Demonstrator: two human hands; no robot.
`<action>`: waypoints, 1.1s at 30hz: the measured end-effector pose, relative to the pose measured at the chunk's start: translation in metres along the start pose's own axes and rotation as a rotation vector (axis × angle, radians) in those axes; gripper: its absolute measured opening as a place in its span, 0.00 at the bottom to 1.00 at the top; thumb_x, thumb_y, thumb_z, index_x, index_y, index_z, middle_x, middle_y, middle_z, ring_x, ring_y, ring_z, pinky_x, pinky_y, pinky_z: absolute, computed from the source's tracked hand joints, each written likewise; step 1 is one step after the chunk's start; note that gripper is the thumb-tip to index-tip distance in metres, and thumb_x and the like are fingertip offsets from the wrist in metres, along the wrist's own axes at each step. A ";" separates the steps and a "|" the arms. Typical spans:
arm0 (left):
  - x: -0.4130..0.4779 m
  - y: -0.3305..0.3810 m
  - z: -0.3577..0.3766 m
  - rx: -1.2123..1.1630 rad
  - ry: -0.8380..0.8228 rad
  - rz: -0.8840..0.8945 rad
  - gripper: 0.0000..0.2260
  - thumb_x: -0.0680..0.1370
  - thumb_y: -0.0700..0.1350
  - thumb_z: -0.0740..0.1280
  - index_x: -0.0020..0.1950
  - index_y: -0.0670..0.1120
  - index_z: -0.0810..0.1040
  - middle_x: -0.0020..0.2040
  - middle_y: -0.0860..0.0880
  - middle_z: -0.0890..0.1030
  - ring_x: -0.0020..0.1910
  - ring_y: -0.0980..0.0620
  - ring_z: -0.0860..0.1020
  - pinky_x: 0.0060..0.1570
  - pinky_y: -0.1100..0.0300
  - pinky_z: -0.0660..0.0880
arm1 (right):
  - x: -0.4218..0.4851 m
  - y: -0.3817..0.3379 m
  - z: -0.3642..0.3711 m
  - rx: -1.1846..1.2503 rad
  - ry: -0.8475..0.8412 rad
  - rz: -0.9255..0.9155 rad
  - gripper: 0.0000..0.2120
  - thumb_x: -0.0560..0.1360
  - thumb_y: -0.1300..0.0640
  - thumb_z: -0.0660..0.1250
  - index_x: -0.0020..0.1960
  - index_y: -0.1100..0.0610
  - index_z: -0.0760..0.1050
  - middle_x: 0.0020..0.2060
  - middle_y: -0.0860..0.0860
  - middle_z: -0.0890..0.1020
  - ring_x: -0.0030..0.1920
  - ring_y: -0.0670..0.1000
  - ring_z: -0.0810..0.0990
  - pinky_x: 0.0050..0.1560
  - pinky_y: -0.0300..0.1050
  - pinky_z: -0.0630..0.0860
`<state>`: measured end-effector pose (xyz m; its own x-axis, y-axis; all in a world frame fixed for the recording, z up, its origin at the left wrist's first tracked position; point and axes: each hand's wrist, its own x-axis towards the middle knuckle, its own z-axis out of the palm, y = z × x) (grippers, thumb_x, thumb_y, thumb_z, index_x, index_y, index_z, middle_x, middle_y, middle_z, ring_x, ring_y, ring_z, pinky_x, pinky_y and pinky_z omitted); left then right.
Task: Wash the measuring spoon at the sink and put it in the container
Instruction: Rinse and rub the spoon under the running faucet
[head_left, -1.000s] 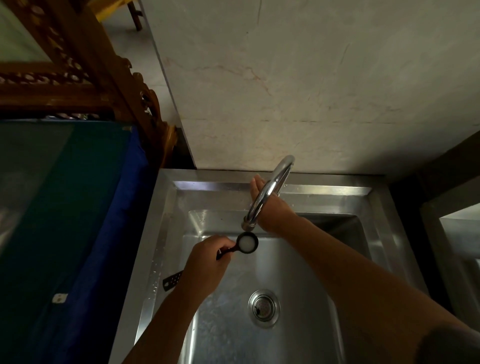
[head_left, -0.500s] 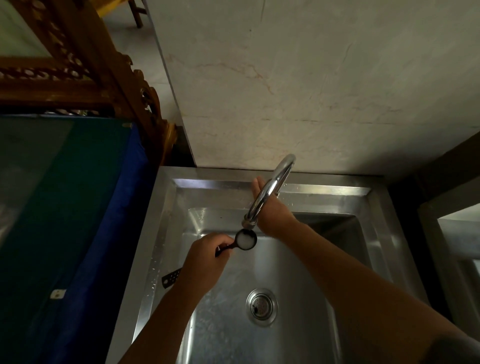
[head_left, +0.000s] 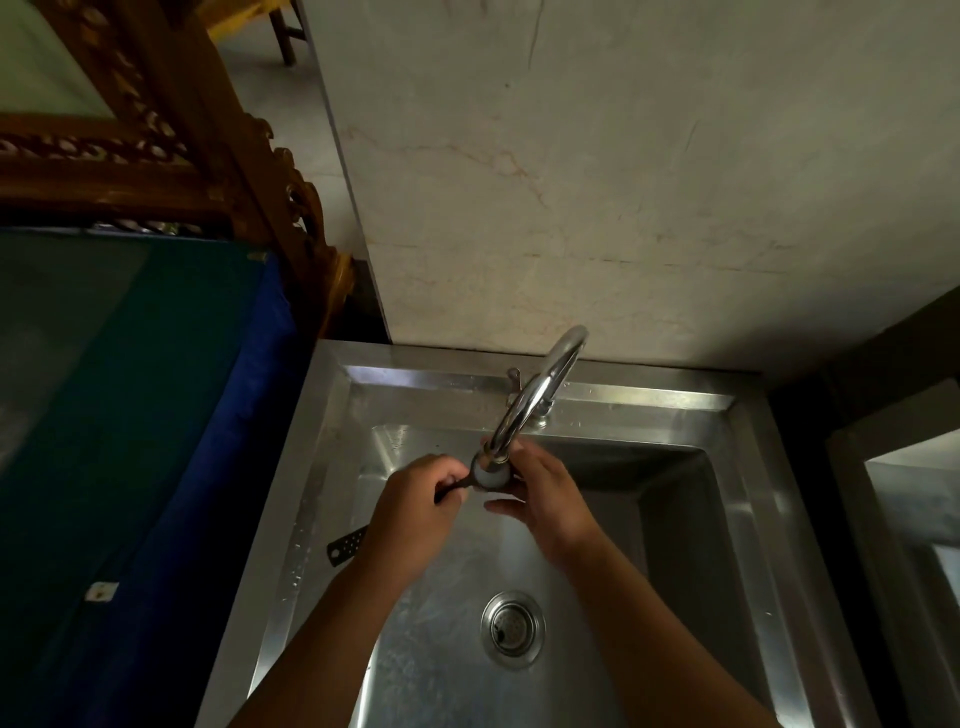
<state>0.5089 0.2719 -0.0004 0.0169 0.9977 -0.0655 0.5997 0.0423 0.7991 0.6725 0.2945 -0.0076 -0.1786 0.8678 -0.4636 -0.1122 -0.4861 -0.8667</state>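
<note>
A black measuring spoon (head_left: 487, 479) with a pale bowl sits right under the spout of the curved chrome faucet (head_left: 535, 395), over the steel sink (head_left: 332, 467). My left hand (head_left: 415, 512) is closed round its handle, whose flat perforated end sticks out behind the wrist. My right hand (head_left: 545, 499) cups the bowl from the right, fingers curled beside it and touching it. Water blurs the bowl. No container is in view.
The round drain (head_left: 512, 627) lies in the basin floor below my hands. A small tap lever (head_left: 514, 376) stands behind the spout. A marble wall (head_left: 623, 182) rises behind the sink. A blue and green surface (head_left: 130, 415) and carved wooden furniture (head_left: 218, 130) are to the left.
My right hand has come forward from the tap lever behind the spout to the spoon's bowl. My left hand has raised the spoon closer under the spout.
</note>
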 end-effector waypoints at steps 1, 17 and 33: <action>0.000 0.000 0.001 -0.001 -0.002 0.005 0.06 0.73 0.38 0.71 0.46 0.48 0.81 0.40 0.52 0.82 0.40 0.57 0.80 0.41 0.58 0.78 | -0.001 0.001 0.000 0.011 -0.007 -0.005 0.12 0.81 0.53 0.59 0.58 0.54 0.79 0.51 0.57 0.85 0.50 0.56 0.84 0.43 0.47 0.80; -0.003 -0.010 -0.008 0.148 -0.188 -0.014 0.07 0.75 0.41 0.65 0.46 0.49 0.66 0.36 0.52 0.76 0.31 0.57 0.72 0.32 0.59 0.69 | 0.012 0.010 0.018 -0.170 -0.243 -0.070 0.07 0.77 0.65 0.58 0.44 0.64 0.73 0.30 0.53 0.74 0.26 0.49 0.68 0.26 0.41 0.61; 0.023 0.018 0.048 -0.904 -0.059 -0.445 0.10 0.76 0.52 0.64 0.53 0.48 0.76 0.31 0.49 0.77 0.25 0.53 0.71 0.23 0.60 0.67 | 0.015 -0.019 0.006 -0.912 -0.001 -0.349 0.04 0.79 0.58 0.60 0.49 0.55 0.73 0.35 0.53 0.83 0.34 0.49 0.83 0.43 0.54 0.82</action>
<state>0.5582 0.2929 -0.0160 -0.0062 0.8782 -0.4782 -0.2702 0.4590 0.8464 0.6661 0.3166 0.0029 -0.2799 0.9476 -0.1540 0.6408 0.0649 -0.7650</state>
